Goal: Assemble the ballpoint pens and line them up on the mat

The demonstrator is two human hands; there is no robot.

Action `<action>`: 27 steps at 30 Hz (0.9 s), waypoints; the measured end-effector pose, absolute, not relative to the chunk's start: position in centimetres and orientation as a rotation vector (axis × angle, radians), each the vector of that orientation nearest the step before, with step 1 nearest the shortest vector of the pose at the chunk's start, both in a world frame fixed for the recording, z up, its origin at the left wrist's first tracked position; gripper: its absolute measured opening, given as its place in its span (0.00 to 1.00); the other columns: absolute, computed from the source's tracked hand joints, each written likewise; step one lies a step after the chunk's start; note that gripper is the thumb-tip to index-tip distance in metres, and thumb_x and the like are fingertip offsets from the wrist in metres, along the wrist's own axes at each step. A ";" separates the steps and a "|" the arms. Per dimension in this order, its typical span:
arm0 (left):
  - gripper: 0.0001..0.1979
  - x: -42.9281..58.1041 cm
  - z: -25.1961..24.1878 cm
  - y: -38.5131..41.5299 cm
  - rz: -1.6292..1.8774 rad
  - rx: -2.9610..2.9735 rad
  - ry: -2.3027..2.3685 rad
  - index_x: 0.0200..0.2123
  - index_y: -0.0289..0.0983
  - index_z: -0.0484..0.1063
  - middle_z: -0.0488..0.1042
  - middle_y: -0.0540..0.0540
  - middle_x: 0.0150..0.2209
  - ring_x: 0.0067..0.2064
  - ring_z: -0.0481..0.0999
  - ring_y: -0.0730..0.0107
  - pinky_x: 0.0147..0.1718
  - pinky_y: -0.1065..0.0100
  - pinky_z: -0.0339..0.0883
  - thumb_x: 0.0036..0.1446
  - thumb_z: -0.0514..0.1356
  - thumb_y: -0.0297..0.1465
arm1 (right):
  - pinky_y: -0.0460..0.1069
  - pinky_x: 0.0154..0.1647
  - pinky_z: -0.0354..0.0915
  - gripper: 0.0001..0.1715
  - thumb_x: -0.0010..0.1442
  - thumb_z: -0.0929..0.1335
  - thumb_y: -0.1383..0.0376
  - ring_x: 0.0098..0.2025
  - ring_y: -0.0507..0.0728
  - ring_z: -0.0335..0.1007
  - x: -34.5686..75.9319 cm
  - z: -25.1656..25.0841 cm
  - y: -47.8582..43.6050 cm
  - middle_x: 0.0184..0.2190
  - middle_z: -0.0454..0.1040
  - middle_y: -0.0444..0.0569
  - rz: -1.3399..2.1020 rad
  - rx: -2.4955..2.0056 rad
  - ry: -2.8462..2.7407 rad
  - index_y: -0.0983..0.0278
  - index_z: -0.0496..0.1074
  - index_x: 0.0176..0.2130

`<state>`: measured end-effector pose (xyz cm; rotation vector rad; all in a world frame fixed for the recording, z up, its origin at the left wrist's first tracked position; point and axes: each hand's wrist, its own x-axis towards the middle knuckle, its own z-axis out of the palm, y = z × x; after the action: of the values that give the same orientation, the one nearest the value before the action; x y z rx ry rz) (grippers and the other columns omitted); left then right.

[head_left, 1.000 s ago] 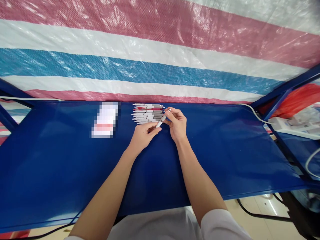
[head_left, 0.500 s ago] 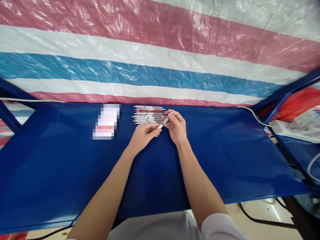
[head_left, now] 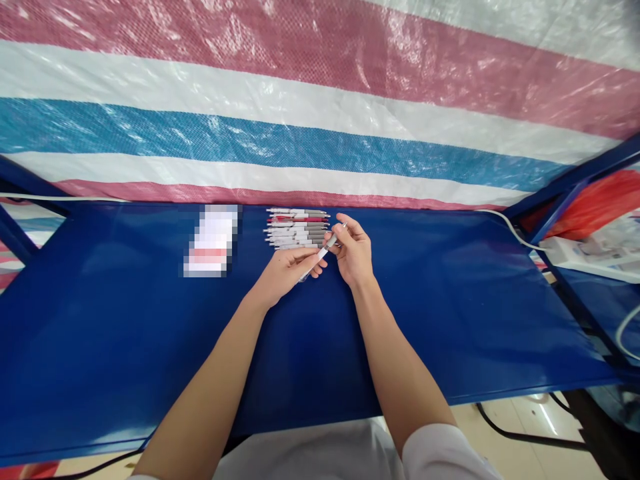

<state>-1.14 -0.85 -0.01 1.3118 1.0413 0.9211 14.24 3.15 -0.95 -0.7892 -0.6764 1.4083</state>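
Note:
A white pen with a grey grip (head_left: 325, 251) slants between my two hands, its grey end up to the right. My left hand (head_left: 289, 272) is closed on the white barrel, thumb along it. At the grey end, my right hand (head_left: 356, 251) pinches the pen between thumb and fingers. Just beyond my hands lies a row of several pens (head_left: 295, 230) side by side, mostly white with grey grips and one with red. My fingers partly hide the right ends of the nearest ones.
The pens lie on a blue table (head_left: 440, 300). A blurred-out white, pixelated item (head_left: 213, 240) is left of them. A striped plastic sheet (head_left: 300, 153) hangs behind. At the right are a blue metal frame, a white tray (head_left: 595, 260) and a red bag (head_left: 600, 207).
More of the pen's white barrel now shows, with its lower end visible below my left fingers. Both hands keep holding it in nearly the same place. The view has shifted slightly.

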 end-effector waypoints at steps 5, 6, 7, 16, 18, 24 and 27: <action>0.16 -0.7 -0.4 -0.9 0.977 1.424 1.195 0.45 0.37 0.80 0.82 0.45 0.36 0.34 0.79 0.66 0.39 0.65 0.72 0.56 0.65 0.40 | 0.45 0.33 0.76 0.15 0.44 0.78 0.59 0.31 0.50 0.78 14.3 -1.0 3.1 0.27 0.79 0.39 1.409 -0.807 -0.673 0.60 0.76 0.32; 0.16 -0.5 -0.5 -0.9 1.000 1.451 1.237 0.44 0.37 0.80 0.82 0.46 0.36 0.35 0.79 0.65 0.40 0.65 0.72 0.56 0.66 0.40 | 0.45 0.34 0.76 0.15 0.44 0.78 0.59 0.32 0.50 0.78 14.3 -1.0 3.1 0.27 0.79 0.40 1.402 -0.814 -0.682 0.60 0.76 0.32; 0.16 -0.4 -0.7 -1.0 1.029 1.472 1.274 0.44 0.38 0.80 0.82 0.46 0.36 0.36 0.79 0.64 0.41 0.64 0.72 0.55 0.66 0.40 | 0.46 0.35 0.76 0.15 0.45 0.78 0.59 0.32 0.50 0.78 14.2 -1.0 3.1 0.28 0.80 0.40 1.394 -0.820 -0.687 0.60 0.76 0.33; 0.15 -0.5 -0.4 -1.1 0.965 1.473 1.199 0.43 0.37 0.80 0.82 0.46 0.34 0.33 0.80 0.66 0.39 0.65 0.74 0.59 0.63 0.40 | 0.45 0.31 0.76 0.15 0.43 0.79 0.59 0.32 0.51 0.79 14.2 -0.5 2.9 0.30 0.81 0.42 1.442 -0.852 -0.663 0.60 0.79 0.34; 0.16 -0.7 0.1 -1.1 0.877 1.388 1.066 0.42 0.35 0.80 0.82 0.44 0.36 0.34 0.80 0.65 0.39 0.64 0.74 0.61 0.61 0.42 | 0.44 0.30 0.76 0.16 0.44 0.78 0.59 0.31 0.51 0.79 14.3 -0.3 2.8 0.30 0.82 0.42 1.472 -0.823 -0.668 0.60 0.79 0.34; 0.18 -1.1 0.3 -1.0 0.819 1.239 0.949 0.42 0.34 0.78 0.81 0.39 0.39 0.36 0.80 0.64 0.40 0.61 0.74 0.60 0.62 0.44 | 0.44 0.31 0.76 0.15 0.47 0.77 0.57 0.33 0.51 0.79 14.5 -0.2 2.7 0.32 0.82 0.42 1.470 -0.789 -0.718 0.59 0.80 0.37; 0.18 -1.2 0.1 -0.9 0.824 1.227 0.952 0.45 0.35 0.76 0.81 0.40 0.39 0.35 0.80 0.65 0.39 0.62 0.73 0.61 0.62 0.43 | 0.45 0.32 0.76 0.15 0.49 0.76 0.57 0.35 0.52 0.80 14.4 -0.3 2.8 0.34 0.82 0.42 1.448 -0.816 -0.732 0.59 0.79 0.38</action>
<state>-1.23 -0.94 0.10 1.2268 0.9517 0.8239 14.43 2.76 -0.25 -0.8160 -0.7323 1.4484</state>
